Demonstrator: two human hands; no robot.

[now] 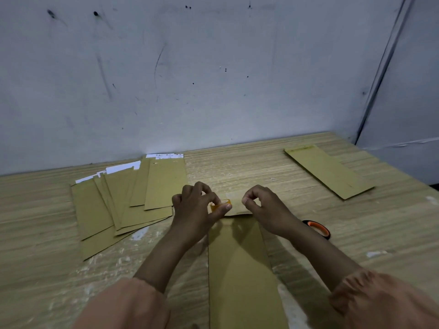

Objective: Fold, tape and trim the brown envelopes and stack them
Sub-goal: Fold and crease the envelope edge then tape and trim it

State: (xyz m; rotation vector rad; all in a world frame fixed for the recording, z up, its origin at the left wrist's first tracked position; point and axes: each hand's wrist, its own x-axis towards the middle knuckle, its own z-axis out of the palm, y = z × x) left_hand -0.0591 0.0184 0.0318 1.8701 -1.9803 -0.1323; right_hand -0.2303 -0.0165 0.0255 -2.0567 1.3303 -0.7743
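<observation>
A long brown envelope [240, 264] lies lengthwise in front of me on the wooden table [297, 172]. Its far flap sits under my hands. My left hand [197, 205] pinches one end of a short strip of clear yellowish tape [222, 204] above the flap. My right hand [261, 205] is just right of the strip, thumb and forefinger pinched together; whether they hold the strip's other end I cannot tell. A fanned pile of brown envelopes [126, 200] with white sheets showing lies to the left. One flat brown envelope [329, 170] lies at the far right.
A tape roll with an orange core [317, 228] lies on the table just right of my right forearm. A scuffed grey wall [190, 79] stands close behind the table, and a panel [408, 115] closes in the right side.
</observation>
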